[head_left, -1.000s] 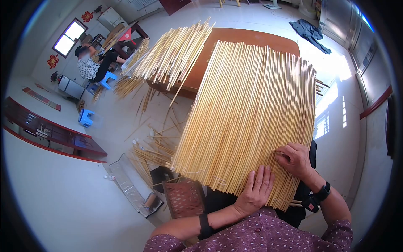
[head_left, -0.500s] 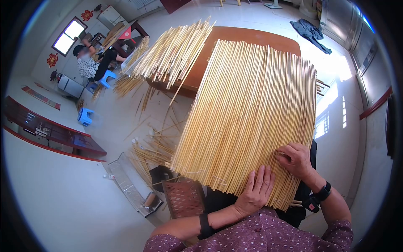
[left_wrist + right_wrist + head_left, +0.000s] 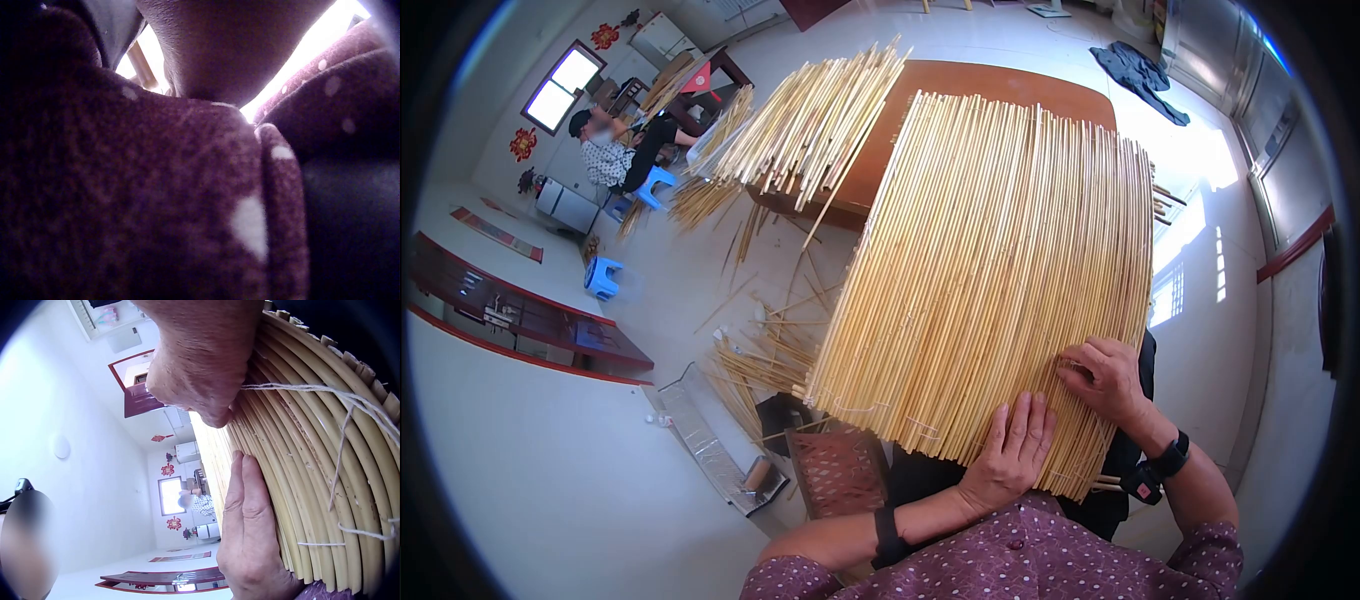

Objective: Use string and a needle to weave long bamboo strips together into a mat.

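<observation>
A wide mat of reed sticks (image 3: 990, 270), laced with white string (image 3: 300, 387), slopes from a brown table towards the purple shirt. My left hand (image 3: 1008, 450) lies flat on its near edge, fingers straight and together; in the right wrist view this left hand (image 3: 250, 537) presses on the sticks. Just right of it, my right hand (image 3: 1105, 378) bends its fingers and thumb down at the mat. The white string runs taut out from beneath that right hand (image 3: 200, 356), whose fingertips are partly hidden. The left wrist view is mostly filled by purple dotted cloth (image 3: 137, 187).
Loose reed sticks (image 3: 810, 125) are heaped on the left of the brown table (image 3: 1010, 85), and more sticks (image 3: 760, 365) litter the floor. A woven-seat chair (image 3: 840, 470) stands near the left arm. Further off, a person (image 3: 610, 160) sits on a blue stool (image 3: 655, 188).
Both hands and the mat stay practically in place. The seated person at the far left shifts slightly, and the head view moves a little.
</observation>
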The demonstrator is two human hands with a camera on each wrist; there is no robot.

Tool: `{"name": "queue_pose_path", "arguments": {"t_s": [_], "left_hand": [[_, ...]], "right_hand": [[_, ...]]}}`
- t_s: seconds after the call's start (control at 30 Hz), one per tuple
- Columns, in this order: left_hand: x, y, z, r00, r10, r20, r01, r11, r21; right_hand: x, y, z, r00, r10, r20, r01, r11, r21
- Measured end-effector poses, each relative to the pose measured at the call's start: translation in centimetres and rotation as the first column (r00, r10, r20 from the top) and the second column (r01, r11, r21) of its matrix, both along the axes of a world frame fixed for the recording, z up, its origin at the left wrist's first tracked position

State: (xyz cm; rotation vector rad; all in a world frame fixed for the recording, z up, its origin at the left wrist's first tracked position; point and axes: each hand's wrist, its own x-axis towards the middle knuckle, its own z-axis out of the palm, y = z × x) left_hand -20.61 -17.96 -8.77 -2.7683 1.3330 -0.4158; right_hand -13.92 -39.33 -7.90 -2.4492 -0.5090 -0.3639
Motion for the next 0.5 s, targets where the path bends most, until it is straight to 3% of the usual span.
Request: {"name": "queue_pose_path", "arguments": {"t_s": [0.5], "left_hand": [[-0.01, -0.02, 0.07, 1.000, -0.003, 0.005, 0.003, 1.000, -0.009]], "right_hand": [[0.05, -0.05, -0.16, 1.000, 0.013, 0.005, -0.013, 1.000, 0.020]]}}
